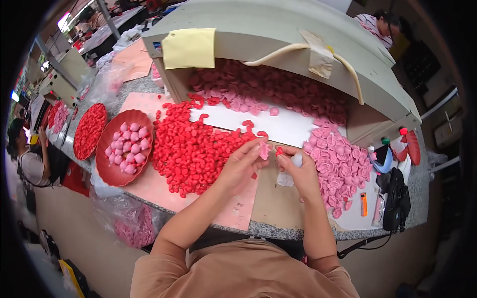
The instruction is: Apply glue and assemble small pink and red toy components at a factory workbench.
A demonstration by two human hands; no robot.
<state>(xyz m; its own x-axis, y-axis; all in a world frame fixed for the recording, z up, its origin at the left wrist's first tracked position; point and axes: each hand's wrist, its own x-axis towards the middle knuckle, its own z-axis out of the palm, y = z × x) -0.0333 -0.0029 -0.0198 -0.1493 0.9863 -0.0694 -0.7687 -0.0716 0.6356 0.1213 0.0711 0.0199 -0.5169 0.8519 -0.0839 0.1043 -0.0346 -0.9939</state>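
Note:
Over the front middle of the table, my left hand (241,166) pinches a small pink shell-shaped plastic piece (265,150) between thumb and fingertips. Close beside it, my right hand (304,176) grips a small red piece (279,150) with thumb and forefinger. A whitish, translucent bottle-like thing (285,179) shows at the right hand's palm, partly hidden by the fingers. The two pieces are a small gap apart. Left of my hands spreads a heap of small red curved pieces (191,154). To the right lies a heap of pink shell-shaped pieces (340,166).
A grey-green housing (278,35) arches over more pink pieces behind the heaps. Two red dishes stand at left, one with pink balls (130,144), one with red pieces (89,130). An orange lighter (363,204) and black bag (396,201) lie right. Other people sit farther off.

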